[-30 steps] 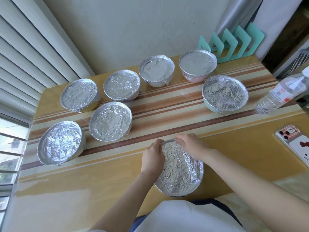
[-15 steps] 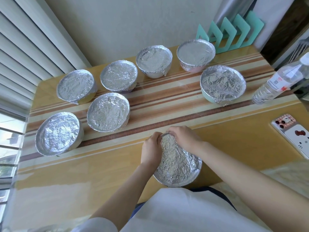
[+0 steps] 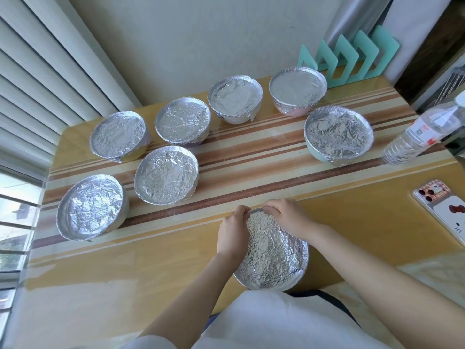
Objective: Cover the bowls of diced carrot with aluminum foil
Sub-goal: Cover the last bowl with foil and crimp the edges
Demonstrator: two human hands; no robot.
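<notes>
A bowl covered with crinkled aluminum foil (image 3: 273, 255) sits at the near edge of the table, right in front of me. My left hand (image 3: 232, 233) presses the foil against the bowl's left and far rim. My right hand (image 3: 286, 217) curls over the far right rim, fingers pinching the foil down. The bowl's contents are hidden by the foil. Several other foil-covered bowls stand farther back, among them one at the left (image 3: 91, 206), one in the middle (image 3: 166, 175) and a larger one at the right (image 3: 338, 134).
A plastic water bottle (image 3: 422, 132) lies at the right edge. A phone in a cartoon case (image 3: 442, 210) rests near the right front. Teal plastic racks (image 3: 352, 56) lean on the wall behind the bowls. Window blinds run along the left.
Both hands have stayed on the far rim of the near bowl, with small shifts of the fingers along the foil. The view has tilted slightly.
</notes>
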